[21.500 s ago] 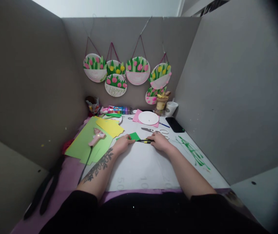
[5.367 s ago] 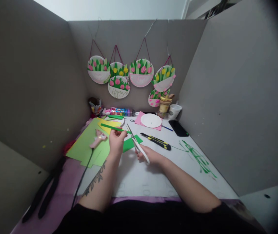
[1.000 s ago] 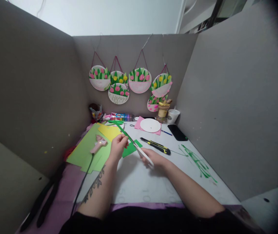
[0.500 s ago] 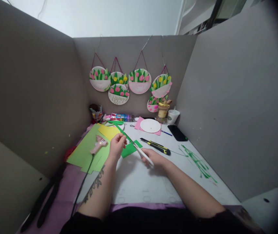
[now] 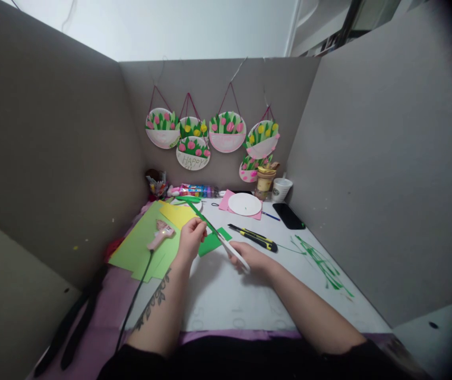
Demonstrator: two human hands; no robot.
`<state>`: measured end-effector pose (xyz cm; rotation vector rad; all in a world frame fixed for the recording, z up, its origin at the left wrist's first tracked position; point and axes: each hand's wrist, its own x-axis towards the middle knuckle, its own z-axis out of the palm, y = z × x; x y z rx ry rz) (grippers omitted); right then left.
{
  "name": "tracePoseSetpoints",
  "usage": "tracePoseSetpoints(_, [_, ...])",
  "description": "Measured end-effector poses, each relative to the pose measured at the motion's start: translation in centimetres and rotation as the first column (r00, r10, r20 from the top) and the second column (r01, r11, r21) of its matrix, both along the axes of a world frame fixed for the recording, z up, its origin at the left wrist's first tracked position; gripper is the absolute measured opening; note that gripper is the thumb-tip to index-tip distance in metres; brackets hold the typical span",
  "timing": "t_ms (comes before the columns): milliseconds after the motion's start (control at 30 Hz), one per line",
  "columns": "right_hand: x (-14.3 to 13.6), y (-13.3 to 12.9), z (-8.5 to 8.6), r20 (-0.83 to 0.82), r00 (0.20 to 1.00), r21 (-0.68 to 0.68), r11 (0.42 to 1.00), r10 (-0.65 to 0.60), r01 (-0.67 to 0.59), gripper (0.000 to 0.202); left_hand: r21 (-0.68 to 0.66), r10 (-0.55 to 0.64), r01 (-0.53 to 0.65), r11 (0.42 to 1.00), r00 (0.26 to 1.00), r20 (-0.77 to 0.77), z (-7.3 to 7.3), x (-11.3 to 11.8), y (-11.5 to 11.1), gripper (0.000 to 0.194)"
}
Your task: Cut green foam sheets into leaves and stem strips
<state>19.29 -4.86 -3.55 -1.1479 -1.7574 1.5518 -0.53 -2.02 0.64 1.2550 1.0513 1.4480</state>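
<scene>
White-handled scissors (image 5: 234, 253) are in my right hand (image 5: 254, 259), their blades pointing away and to the left. The fingers of my left hand (image 5: 190, 238) are pinched on a narrow green paper strip (image 5: 197, 209). The strip runs along the blades; whether they are open or closed on it is too small to tell. Below the blades, a green paper piece (image 5: 210, 244) lies on the white table surface (image 5: 229, 295). Left of my left hand, a pink glue gun (image 5: 160, 236) rests on light green sheets (image 5: 131, 248).
A black and yellow utility knife (image 5: 255, 238) lies beyond my right hand. Thin green offcuts (image 5: 323, 264) and a phone (image 5: 288, 216) are on the right. At the back are a white paper disc (image 5: 244, 204) and a cup (image 5: 281, 190). Decorated paper plates (image 5: 227, 141) hang on the grey partition.
Both hands keep almost the same place. The scissors and the strip have shifted only very slightly.
</scene>
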Motion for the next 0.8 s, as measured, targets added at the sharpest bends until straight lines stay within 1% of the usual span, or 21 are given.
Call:
tracePoseSetpoints(333, [0.06,0.26,-0.3,0.021,1.0,0.036,0.999,-0.021,0.02,0.013,-0.016,-0.012,0.012,1.0,1.0,0.008,0.43,0.12,-0.22,0.019])
tracePoseSetpoints(467, [0.14,0.22,-0.34,0.036,0.999,0.051,0.998,-0.027,0.025,0.012,-0.02,0.015,-0.015,1.0,1.0,0.015,0.39,0.05,0.02,0.024])
tracePoseSetpoints(600, [0.21,0.25,-0.24,0.06,0.998,0.049,0.999,-0.016,0.013,0.013,-0.005,0.056,-0.056,0.998,0.996,0.063,0.31,-0.18,0.27,0.022])
tracePoseSetpoints(800, [0.24,0.33,-0.47,0.041,0.999,0.051,0.999,0.002,-0.004,0.014,0.028,0.035,-0.038,0.999,0.995,0.093,0.24,-0.43,0.36,0.022])
